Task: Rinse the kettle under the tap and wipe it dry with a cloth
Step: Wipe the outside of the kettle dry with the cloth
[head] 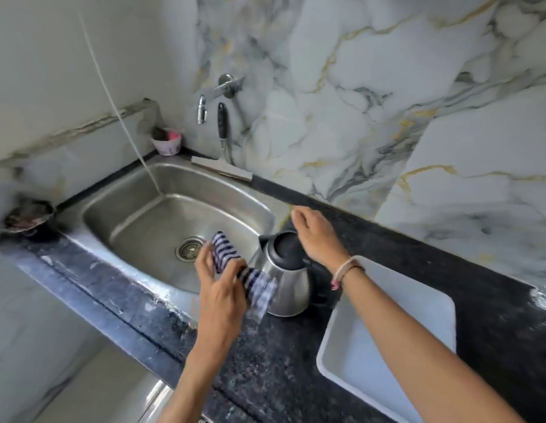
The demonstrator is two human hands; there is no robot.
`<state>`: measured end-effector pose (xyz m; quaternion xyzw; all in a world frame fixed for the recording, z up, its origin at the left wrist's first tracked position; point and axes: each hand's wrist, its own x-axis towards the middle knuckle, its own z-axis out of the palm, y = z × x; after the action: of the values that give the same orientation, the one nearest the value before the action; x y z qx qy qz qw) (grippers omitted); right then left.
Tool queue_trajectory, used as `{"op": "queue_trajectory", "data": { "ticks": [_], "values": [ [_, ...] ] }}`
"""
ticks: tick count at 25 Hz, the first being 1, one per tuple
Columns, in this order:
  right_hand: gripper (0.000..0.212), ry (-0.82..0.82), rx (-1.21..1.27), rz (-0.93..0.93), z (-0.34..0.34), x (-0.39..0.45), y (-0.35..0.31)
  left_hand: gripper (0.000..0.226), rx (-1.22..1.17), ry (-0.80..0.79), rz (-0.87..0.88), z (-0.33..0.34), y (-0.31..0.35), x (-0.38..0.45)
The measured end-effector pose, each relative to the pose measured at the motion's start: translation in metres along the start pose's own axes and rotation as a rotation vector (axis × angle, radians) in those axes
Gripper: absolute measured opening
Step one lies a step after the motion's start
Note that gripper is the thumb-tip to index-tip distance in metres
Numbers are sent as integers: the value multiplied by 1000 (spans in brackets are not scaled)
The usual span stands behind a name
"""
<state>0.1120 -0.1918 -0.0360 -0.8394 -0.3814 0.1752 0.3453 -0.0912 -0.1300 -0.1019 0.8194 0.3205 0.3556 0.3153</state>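
A steel kettle (288,280) with a black lid and handle stands upright on the dark granite counter, just right of the sink. My left hand (221,290) grips a blue-and-white striped cloth (250,277), which lies against the kettle's left side. My right hand (316,235) hovers above the kettle's lid with fingers spread and holds nothing. The wall tap (202,109) is above the sink's far side; no water runs from it.
The steel sink (137,215) has a drain in its floor. A white tray (387,355) lies on the counter to the kettle's right. A squeegee (222,160) leans on the back wall, with a small cup (167,143) in the corner.
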Motion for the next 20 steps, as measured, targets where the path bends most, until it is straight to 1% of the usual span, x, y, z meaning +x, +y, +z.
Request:
{"op": "queue_trajectory", "data": {
  "ticks": [2, 3, 4, 6, 7, 8, 9, 11, 12, 13, 14, 15, 16, 17, 18, 20],
  "values": [
    [50, -41, -210, 62, 28, 9, -8, 32, -155, -58, -105, 29, 3, 0],
    [53, -29, -309, 85, 36, 12, -7, 32, -256, -55, -167, 44, 9, -3],
    [55, -18, -360, 96, 40, 15, -5, 31, -373, -4, -244, 56, 13, -5],
    [60, -35, -368, 109, 42, 18, -1, 31, -624, 167, -456, 71, 23, -5],
    [62, -48, -368, 107, 42, 20, 2, 37, -718, 209, -546, 77, 27, -1],
    [64, -54, -372, 104, 43, 22, 4, 46, -753, 220, -602, 81, 30, 6],
    [65, -59, -375, 101, 44, 23, 6, 53, -708, 208, -611, 84, 31, 14],
    [66, -66, -379, 97, 45, 23, 6, 52, -546, 146, -537, 86, 23, 35],
    [67, -71, -386, 97, 45, 23, 6, 48, -510, 80, -508, 85, 12, 45],
    [68, -75, -394, 98, 45, 24, 6, 44, -511, -29, -485, 82, -1, 56],
    [68, -77, -397, 101, 45, 25, 7, 44, -534, -153, -474, 79, -16, 64],
    [69, -78, -395, 101, 45, 25, 8, 45, -564, -245, -475, 78, -31, 67],
    [70, -76, -392, 98, 46, 25, 8, 44, -599, -277, -492, 78, -45, 64],
    [70, -73, -391, 94, 47, 25, 9, 43, -632, -248, -521, 81, -53, 55],
    [71, -69, -390, 92, 47, 24, 9, 40, -654, -166, -556, 87, -55, 41],
    [72, -62, -386, 94, 47, 25, 8, 42, -674, 98, -664, 105, -39, 7]
  ]
}}
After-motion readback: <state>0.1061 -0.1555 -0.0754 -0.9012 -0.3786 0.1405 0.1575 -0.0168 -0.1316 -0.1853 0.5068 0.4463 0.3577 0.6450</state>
